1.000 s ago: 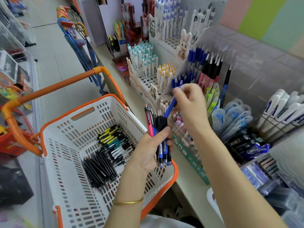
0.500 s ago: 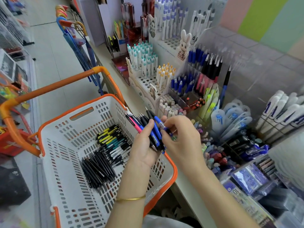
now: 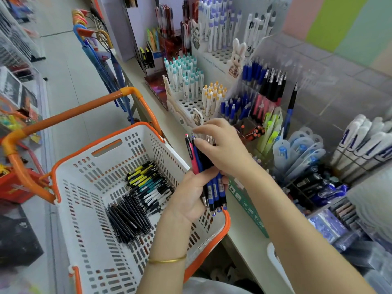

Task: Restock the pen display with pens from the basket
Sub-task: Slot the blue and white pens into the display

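Observation:
My left hand (image 3: 191, 194) grips a bunch of pens (image 3: 202, 166), blue, black and one pink, upright above the basket's right rim. My right hand (image 3: 222, 151) is over the top of the bunch, its fingers pinching at the pens' upper ends. The white basket (image 3: 89, 209) with orange rim and handle holds several black pens and yellow, teal and white ones (image 3: 137, 198) on its floor. The pen display (image 3: 250, 107) stands just beyond my hands, with blue, black and pink pens in clear compartments.
White pen racks (image 3: 191, 88) with teal and yellow-capped pens stand further back on the shelf. Packaged pens (image 3: 297, 158) and white markers (image 3: 364, 143) fill the right. Umbrellas (image 3: 99, 60) hang off the shelf edge. The aisle floor lies left of the basket.
My right hand went from the display back to the bunch and now sits on its top. My left hand turned the bunch from slanted to nearly upright.

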Available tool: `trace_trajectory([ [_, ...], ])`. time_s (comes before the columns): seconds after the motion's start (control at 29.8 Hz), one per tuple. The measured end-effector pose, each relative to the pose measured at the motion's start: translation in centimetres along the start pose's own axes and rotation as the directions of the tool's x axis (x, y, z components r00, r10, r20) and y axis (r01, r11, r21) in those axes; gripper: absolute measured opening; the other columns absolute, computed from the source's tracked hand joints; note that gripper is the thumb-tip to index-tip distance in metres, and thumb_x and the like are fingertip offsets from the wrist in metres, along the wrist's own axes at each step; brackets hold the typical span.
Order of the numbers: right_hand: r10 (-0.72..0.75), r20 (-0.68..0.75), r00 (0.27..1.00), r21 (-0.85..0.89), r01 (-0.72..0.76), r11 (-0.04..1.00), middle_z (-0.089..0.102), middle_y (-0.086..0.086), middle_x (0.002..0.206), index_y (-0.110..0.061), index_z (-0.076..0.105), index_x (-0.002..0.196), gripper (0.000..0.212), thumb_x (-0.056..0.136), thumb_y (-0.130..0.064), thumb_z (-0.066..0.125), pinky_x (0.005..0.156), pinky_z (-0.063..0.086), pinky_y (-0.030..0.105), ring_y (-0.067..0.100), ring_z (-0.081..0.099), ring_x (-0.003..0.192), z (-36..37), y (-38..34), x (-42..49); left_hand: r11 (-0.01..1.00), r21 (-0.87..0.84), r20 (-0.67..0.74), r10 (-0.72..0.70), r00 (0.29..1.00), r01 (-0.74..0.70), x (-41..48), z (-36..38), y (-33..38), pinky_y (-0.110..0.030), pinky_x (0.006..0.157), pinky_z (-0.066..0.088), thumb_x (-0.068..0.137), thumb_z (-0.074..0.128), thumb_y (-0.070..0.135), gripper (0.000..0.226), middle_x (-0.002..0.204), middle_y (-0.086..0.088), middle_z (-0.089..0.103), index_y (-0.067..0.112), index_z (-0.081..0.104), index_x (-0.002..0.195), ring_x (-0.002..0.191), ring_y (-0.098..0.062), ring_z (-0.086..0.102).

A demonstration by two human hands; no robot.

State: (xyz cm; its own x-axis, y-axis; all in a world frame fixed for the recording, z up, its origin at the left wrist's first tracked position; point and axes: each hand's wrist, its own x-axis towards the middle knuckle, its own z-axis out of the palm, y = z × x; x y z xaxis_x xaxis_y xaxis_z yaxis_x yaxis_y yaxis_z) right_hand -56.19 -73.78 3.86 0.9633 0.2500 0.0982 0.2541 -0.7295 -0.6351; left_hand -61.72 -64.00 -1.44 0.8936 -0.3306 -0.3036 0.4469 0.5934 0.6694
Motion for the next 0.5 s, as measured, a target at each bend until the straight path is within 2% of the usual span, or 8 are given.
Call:
trace_trajectory([
  [0.03,0.017,0.078,0.997,0.049,-0.021,0.999,0.053,-0.004,0.117,-0.022,0.064,0.121,0.029,0.095,-0.029,0.053,0.101,0.036,0.030,0.014,0.046,0.116,-0.3,-0.1,0.3,1.000,0.007,0.027,-0.013,1.000,0.013,0.0,-0.1,0.0,-0.030,0.066,0.054,0.085,0.059,0.008,0.026,0.079,-0.007,0.063,0.004,0.057,0.111,0.067,-0.016,0.060],
  [0.1,0.062,0.183,0.981,0.230,-0.104,0.968,0.059,-0.009,0.101,-0.016,0.066,0.114,0.023,0.094,-0.024,0.056,0.086,0.048,0.022,0.005,0.056,0.096,-0.9,-0.2,0.5,0.999,0.026,0.075,-0.033,0.997,0.031,-0.1,-0.2,0.0,-0.028,0.065,0.053,0.088,0.062,0.008,0.019,0.079,-0.006,0.060,0.006,0.057,0.106,0.067,-0.015,0.059],
  [0.17,0.119,0.202,0.972,0.422,-0.196,0.885,0.067,-0.002,0.093,-0.013,0.069,0.102,0.014,0.091,-0.019,0.062,0.076,0.056,0.026,0.011,0.065,0.087,-1.3,0.0,0.4,0.998,0.052,0.086,-0.052,0.995,0.048,-0.1,-0.4,0.1,-0.027,0.063,0.052,0.085,0.060,0.010,0.020,0.078,-0.004,0.060,0.007,0.057,0.105,0.066,-0.014,0.058],
  [0.24,0.140,0.164,0.977,0.511,-0.205,0.834,0.069,0.003,0.087,-0.012,0.069,0.093,0.008,0.088,-0.018,0.066,0.072,0.058,0.031,0.013,0.066,0.080,-1.3,0.2,0.4,0.996,0.066,0.085,-0.067,0.994,0.061,0.0,-0.5,0.3,-0.025,0.060,0.052,0.083,0.060,0.011,0.023,0.077,-0.004,0.060,0.006,0.057,0.105,0.064,-0.014,0.059],
  [0.34,0.173,0.054,0.983,0.590,-0.172,0.789,0.068,0.002,0.078,-0.009,0.069,0.084,0.009,0.086,-0.018,0.069,0.065,0.056,0.020,0.006,0.064,0.070,-0.8,0.1,0.5,0.994,0.095,0.103,-0.072,0.992,0.062,0.1,-0.5,1.0,-0.025,0.058,0.052,0.081,0.059,0.012,0.023,0.076,-0.004,0.060,0.006,0.057,0.103,0.063,-0.013,0.059],
  [0.44,0.226,-0.073,0.971,0.659,-0.123,0.742,0.064,-0.004,0.071,-0.010,0.068,0.078,0.013,0.086,-0.020,0.069,0.060,0.047,0.008,-0.005,0.058,0.062,-0.8,-0.1,0.7,0.989,0.119,0.121,-0.106,0.987,0.092,-0.1,-0.4,1.1,-0.025,0.057,0.052,0.081,0.059,0.011,0.023,0.075,-0.003,0.060,0.005,0.059,0.103,0.062,-0.013,0.058],
  [0.5,0.286,-0.161,0.944,0.710,-0.090,0.698,0.064,-0.006,0.069,-0.009,0.068,0.078,0.013,0.086,-0.019,0.069,0.063,0.046,0.008,-0.005,0.059,0.063,-1.0,-0.1,1.1,0.988,0.101,0.118,-0.131,0.984,0.120,-0.2,-0.4,0.8,-0.025,0.057,0.052,0.081,0.060,0.011,0.024,0.075,-0.003,0.060,0.005,0.061,0.103,0.063,-0.013,0.059],
])
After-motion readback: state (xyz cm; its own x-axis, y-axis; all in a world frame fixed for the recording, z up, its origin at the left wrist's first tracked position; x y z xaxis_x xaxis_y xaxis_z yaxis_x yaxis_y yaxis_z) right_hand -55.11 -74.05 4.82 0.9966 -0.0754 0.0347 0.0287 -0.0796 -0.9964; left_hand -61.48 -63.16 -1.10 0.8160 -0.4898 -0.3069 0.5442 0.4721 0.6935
